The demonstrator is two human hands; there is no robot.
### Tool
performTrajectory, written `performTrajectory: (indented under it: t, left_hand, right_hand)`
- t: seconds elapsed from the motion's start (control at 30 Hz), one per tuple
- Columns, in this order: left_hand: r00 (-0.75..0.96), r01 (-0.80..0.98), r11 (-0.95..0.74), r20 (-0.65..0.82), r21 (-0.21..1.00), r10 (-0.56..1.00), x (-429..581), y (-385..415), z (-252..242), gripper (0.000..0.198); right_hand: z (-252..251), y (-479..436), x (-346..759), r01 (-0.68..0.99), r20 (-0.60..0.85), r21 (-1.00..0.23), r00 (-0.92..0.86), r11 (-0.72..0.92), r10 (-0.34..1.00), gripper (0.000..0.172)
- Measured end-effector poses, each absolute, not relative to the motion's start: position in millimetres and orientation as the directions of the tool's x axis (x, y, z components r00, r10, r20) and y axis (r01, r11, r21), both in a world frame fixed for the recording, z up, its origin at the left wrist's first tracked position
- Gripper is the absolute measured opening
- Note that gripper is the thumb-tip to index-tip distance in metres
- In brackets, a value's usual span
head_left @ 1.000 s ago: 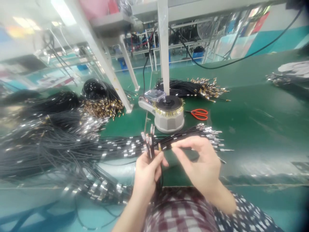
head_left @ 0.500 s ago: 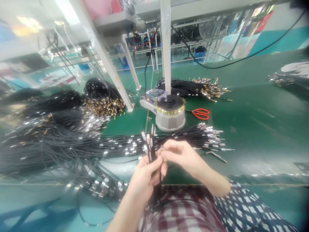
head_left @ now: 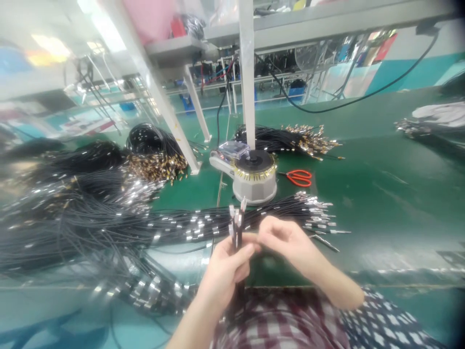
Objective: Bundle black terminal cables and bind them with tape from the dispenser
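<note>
My left hand is closed around a small upright bunch of thin black cables with silver connector tips pointing up. My right hand is closed in a pinch right beside that bunch, its fingertips touching the cables near my left thumb. Just beyond my hands a row of black cables with silver ends lies across the green bench top.
A grey round tape dispenser stands behind the cables, with red scissors to its right. Gold-tipped cable bundles lie farther back and at left. A big heap of black cables fills the left. White frame posts rise behind.
My right hand came in from the right to meet the bunch in my left hand. Both hands and the bunch shifted slightly right and lower in view.
</note>
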State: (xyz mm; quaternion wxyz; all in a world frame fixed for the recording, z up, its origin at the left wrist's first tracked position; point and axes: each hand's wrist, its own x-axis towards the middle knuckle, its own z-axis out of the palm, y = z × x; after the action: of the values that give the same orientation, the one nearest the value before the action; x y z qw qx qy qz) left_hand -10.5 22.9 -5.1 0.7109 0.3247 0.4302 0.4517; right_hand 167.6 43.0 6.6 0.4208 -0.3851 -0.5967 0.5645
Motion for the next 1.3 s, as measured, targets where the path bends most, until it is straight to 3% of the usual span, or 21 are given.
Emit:
performTrajectory:
  t: [0.03, 0.1, 0.13, 0.2, 0.33, 0.47, 0.57, 0.7, 0.87, 0.97, 1.03, 1.1, 1.2, 1.3]
  left_hand:
    - [0.2, -0.377, 0.365, -0.31, 0.851, 0.929, -11.4, 23.1, -4.9, 0.023]
    - [0.187, -0.398, 0.351, -0.3, 0.847, 0.936, -13.4, 23.9, -4.1, 0.024]
    - [0.198, -0.403, 0.353, -0.296, 0.844, 0.934, -14.2, 24.3, -3.7, 0.023]
    - [0.237, -0.399, 0.363, -0.288, 0.842, 0.928, -14.3, 25.1, -2.9, 0.02]
    - [0.256, -0.375, 0.353, -0.271, 0.857, 0.928, -9.2, 24.3, -1.5, 0.022]
    - [0.281, -0.367, 0.372, -0.28, 0.853, 0.918, -4.4, 19.0, 0.3, 0.02]
    - [0.202, -0.372, 0.351, -0.294, 0.859, 0.934, -5.6, 15.9, 1.1, 0.018]
    - [-0.076, -0.394, 0.208, -0.257, 0.895, 0.963, -7.6, 15.7, -0.4, 0.02]
    - [0.005, -0.293, 0.308, -0.32, 0.905, 0.947, -0.1, 14.9, -2.4, 0.035]
    - [0.0, -0.263, 0.309, -0.321, 0.914, 0.947, 0.9, 15.1, -1.4, 0.035]
    - [-0.012, -0.287, 0.316, -0.333, 0.905, 0.943, -1.3, 16.1, -0.7, 0.035]
    - [-0.009, -0.3, 0.328, -0.347, 0.896, 0.938, -3.6, 17.3, -1.3, 0.036]
    - [0.013, -0.297, 0.339, -0.351, 0.893, 0.936, -4.6, 19.1, -5.9, 0.036]
    - [0.022, -0.306, 0.347, -0.358, 0.887, 0.934, -4.9, 21.0, -13.0, 0.035]
  right_hand:
    - [9.6, 42.2, 180.1, 0.083, 0.054, -0.992, -0.4, 0.095, 0.915, 0.02]
    - [17.3, 40.3, 204.7, 0.338, -0.132, -0.933, -0.64, 0.122, 0.757, 0.011]
    - [21.6, 39.3, 214.2, 0.422, -0.205, -0.896, -0.674, 0.142, 0.71, 0.004]
    - [29.4, 37.6, 221.8, 0.495, -0.156, -0.848, -0.574, 0.188, 0.804, 0.004]
    - [33.0, 40.1, 193.2, 0.446, -0.051, -0.887, -0.356, 0.122, 0.933, 0.008]
    - [22.8, 49.1, 157.7, 0.217, 0.02, -0.973, -0.242, 0.074, 0.97, 0.013]
    - [17.5, 54.8, 153.7, 0.073, -0.017, -0.997, -0.261, 0.002, 0.965, 0.02]
    - [15.9, 56.5, 161.8, 0.064, -0.113, -0.993, -0.404, -0.095, 0.908, 0.025]
    - [13.8, 49.1, 154.4, 0.008, -0.069, -0.997, -0.428, -0.073, 0.901, 0.027]
    - [19.8, 65.7, 159.5, 0.082, -0.007, -0.996, -0.383, 0.026, 0.924, 0.025]
    - [28.5, 95.3, 174.3, 0.246, 0.101, -0.96, -0.136, 0.133, 0.985, 0.022]
    - [37.7, 135.3, 193.9, 0.304, 0.151, -0.944, 0.06, 0.126, 0.987, 0.023]
    - [46.5, 193.0, 216.9, 0.36, 0.108, -0.932, 0.16, 0.044, 0.981, 0.023]
    - [48.0, 227.4, 222.5, 0.393, -0.026, -0.917, 0.11, -0.068, 0.994, 0.029]
